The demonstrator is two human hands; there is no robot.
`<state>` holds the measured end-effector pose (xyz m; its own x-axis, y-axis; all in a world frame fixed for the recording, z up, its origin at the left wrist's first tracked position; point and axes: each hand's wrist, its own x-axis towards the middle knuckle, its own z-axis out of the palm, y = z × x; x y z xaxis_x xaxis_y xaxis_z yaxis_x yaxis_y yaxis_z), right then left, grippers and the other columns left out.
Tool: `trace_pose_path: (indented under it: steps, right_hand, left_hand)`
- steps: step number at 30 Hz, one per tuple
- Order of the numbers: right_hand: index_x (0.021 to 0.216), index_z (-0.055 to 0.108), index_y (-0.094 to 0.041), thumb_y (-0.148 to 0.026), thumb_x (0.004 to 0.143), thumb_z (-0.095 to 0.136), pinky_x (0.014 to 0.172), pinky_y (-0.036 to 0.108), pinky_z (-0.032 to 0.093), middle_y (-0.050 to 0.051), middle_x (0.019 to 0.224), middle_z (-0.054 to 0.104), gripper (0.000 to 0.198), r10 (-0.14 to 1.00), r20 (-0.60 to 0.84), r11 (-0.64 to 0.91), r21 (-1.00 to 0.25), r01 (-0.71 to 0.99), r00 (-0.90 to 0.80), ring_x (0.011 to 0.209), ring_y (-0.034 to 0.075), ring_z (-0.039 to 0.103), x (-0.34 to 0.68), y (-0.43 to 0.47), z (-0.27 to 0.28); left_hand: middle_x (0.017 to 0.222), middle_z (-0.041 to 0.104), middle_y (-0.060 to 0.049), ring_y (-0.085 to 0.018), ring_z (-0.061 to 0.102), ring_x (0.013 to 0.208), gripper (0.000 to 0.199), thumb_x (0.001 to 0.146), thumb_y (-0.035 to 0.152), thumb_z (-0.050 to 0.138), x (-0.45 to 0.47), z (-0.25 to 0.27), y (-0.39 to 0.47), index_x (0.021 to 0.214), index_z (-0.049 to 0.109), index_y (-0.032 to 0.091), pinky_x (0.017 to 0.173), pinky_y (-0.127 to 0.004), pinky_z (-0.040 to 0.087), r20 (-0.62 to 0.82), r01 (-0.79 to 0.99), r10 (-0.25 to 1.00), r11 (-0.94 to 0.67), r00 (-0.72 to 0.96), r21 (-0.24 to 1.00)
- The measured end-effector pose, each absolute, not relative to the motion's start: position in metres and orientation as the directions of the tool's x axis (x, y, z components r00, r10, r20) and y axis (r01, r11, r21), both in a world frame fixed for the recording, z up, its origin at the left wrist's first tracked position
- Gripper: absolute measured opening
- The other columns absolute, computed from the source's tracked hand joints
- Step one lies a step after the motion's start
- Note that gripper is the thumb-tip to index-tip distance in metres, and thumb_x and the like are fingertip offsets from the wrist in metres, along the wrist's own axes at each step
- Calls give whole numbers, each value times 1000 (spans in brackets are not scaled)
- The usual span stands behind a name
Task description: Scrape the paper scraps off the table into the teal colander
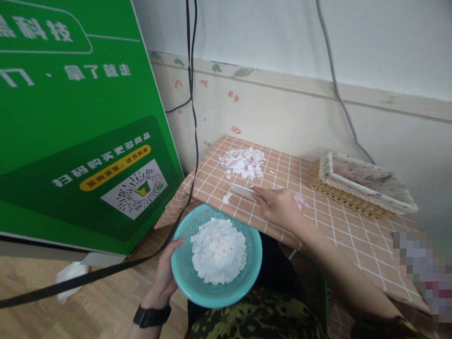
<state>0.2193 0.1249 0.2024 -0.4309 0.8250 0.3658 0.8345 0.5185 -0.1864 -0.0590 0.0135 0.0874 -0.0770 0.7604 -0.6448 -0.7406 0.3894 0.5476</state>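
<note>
My left hand [166, 267] grips the left rim of a teal plastic colander [259, 256], thumb over the edge. The colander sits above my lap, close to the table's front edge, and a heap of small white paper scraps [219, 254] fills its middle. Over the table, my right hand [282, 207] is closed on a flat white card [242, 191], held low near the tabletop; whether it touches the cloth I cannot tell. Just left of the card lies a loose paper scrap [226, 198]. Farther back is a pile of white and pink scraps [243, 162].
A checked brown cloth [353, 235] covers the table against the wall. At the right stands a lined wicker basket [353, 193]. A green sign panel [88, 122] rises on the left, and a black strap [193, 117] hangs down past the colander. Part of the right edge is blurred out.
</note>
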Motion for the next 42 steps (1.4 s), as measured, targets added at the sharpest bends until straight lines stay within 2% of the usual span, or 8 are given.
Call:
trace_pose_path:
  steps: [6,13,16,26,31,37,42]
  right_hand:
    - [107,64,-23,-34,91,39,52,26,35,3,68,68,32,793,356,582,-205,787,-494,54,14,58,214,123,205]
    - [103,65,-21,-29,90,41,49,25,30,2,62,65,28,778,330,591,-100,800,-534,50,13,55,222,126,211]
    - [101,66,-20,-28,88,42,49,25,31,2,62,65,27,776,334,592,-95,800,-535,51,13,55,229,129,216]
    - [105,67,-23,-25,88,44,55,25,38,1,70,69,28,757,345,637,-198,745,-555,58,13,60,220,130,205]
    - [109,66,-22,-27,89,43,57,27,42,3,80,71,30,775,377,611,-243,753,-507,63,15,63,217,138,202]
    - [105,68,-24,-22,87,47,72,29,48,2,96,71,28,753,311,657,-388,646,-579,82,17,66,221,141,197]
    - [101,70,-27,-19,83,52,70,28,49,0,93,72,27,743,281,661,-448,601,-608,79,16,67,243,144,202]
  left_hand:
    - [75,75,-10,-22,69,65,10,71,17,61,-58,86,14,75,69,11,66,-34,55,-639,-742,766,391,-65,545]
    - [74,74,-11,-23,69,64,10,71,17,62,-58,87,13,74,69,10,66,-36,55,-643,-737,763,397,-66,547]
    - [73,74,-10,-22,69,63,8,71,16,62,-58,87,14,73,69,11,64,-33,56,-638,-744,765,379,-82,550]
    - [75,75,-10,-22,69,65,10,71,16,62,-58,85,14,76,69,11,66,-34,55,-632,-741,772,384,-69,551]
    - [76,74,-11,-23,69,65,11,72,17,61,-59,85,14,75,69,10,67,-34,55,-641,-738,766,406,-46,539]
    - [75,74,-10,-22,68,65,12,73,18,61,-59,84,13,78,69,11,67,-34,55,-624,-736,780,401,-38,546]
    - [68,73,-8,-20,66,58,11,73,19,61,-61,80,12,74,69,11,62,-33,55,-628,-725,775,394,-68,565]
